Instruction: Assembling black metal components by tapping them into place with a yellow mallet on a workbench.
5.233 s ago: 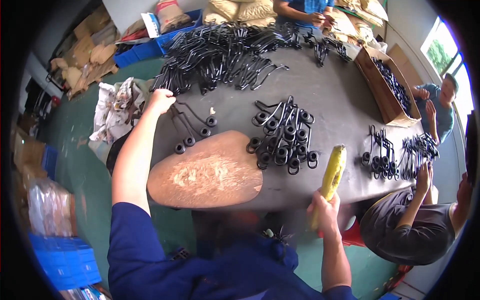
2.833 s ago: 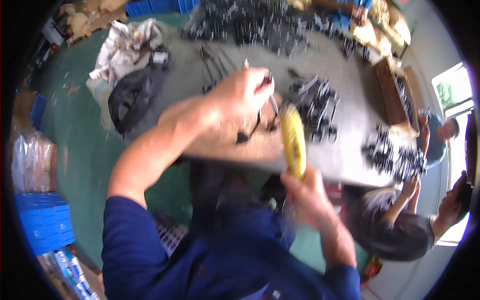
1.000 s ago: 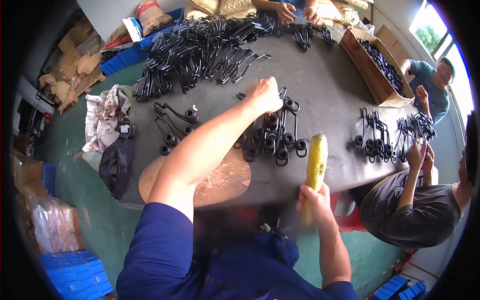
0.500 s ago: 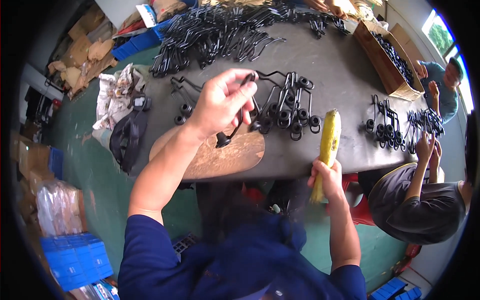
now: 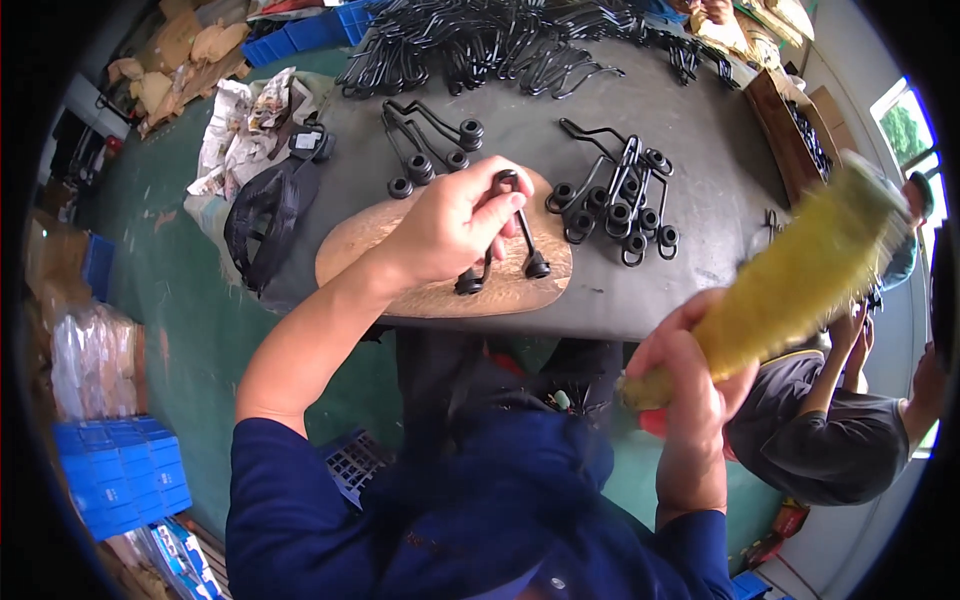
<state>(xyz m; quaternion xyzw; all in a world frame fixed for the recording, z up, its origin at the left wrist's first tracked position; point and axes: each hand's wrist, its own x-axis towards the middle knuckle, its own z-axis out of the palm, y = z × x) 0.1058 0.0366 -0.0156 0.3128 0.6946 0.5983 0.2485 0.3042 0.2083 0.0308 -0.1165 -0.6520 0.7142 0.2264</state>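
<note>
My left hand [image 5: 440, 225] pinches a bent black metal rod [image 5: 527, 235] by its loop. Black rubber bushings on the rod's lower ends are at the wooden board [image 5: 352, 237]; whether they touch it I cannot tell. In my right hand [image 5: 695, 370] is the narrow end of a worn yellow club [image 5: 800, 270], tilted with its thick end up and to the right, blurred by motion. Beyond the board lie several rods with bushings [image 5: 425, 140]. A second group of bushed rods [image 5: 625, 200] is to the board's right.
Bare black rods [image 5: 480, 45] are heaped at the table's far side. A cardboard box [image 5: 775, 120] of small black parts stands far right. One co-worker in a dark shirt [image 5: 820, 430] sits close on my right. A black bag [image 5: 265, 225] lies at the left edge.
My left hand has brought the rod down over the board, turning its bushed ends lower. My right hand has swung the club up and to the right. The whole view has shifted somewhat.
</note>
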